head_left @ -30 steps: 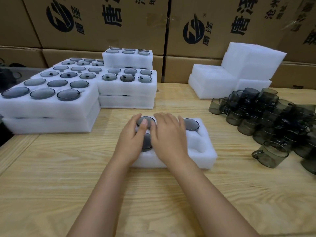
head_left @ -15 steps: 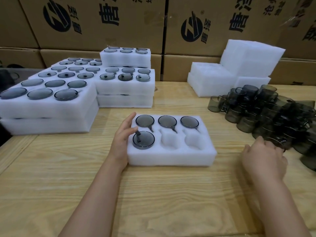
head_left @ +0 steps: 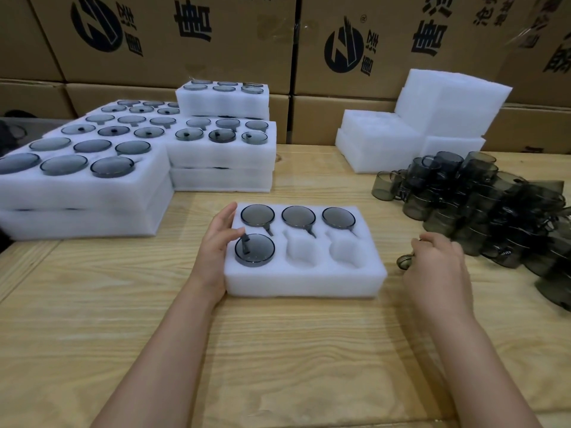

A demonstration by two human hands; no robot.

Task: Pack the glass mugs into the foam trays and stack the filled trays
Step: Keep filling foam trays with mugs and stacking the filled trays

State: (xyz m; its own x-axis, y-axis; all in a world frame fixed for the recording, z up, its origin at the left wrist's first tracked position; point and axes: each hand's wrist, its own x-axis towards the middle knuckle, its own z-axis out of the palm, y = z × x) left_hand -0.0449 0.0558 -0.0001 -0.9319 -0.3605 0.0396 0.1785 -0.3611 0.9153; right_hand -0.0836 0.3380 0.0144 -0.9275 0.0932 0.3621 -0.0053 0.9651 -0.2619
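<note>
**A:** Far left, filled stacks (head_left: 86, 193) are sitting done. The left hand (head_left: 216, 245) is resting loose-fingered against the tray (head_left: 306, 279), gripping nothing. It's steadying it, I'd say.

**B:** Four mugs (head_left: 257, 215) are sitting in it, and two near pockets (head_left: 304, 250) are lying empty.

**A:** Further right, the right hand (head_left: 438, 267) is curling round a mug (head_left: 404, 262), beside the pile (head_left: 494, 211).

**B:** Likely heading for the middle pocket.
</note>
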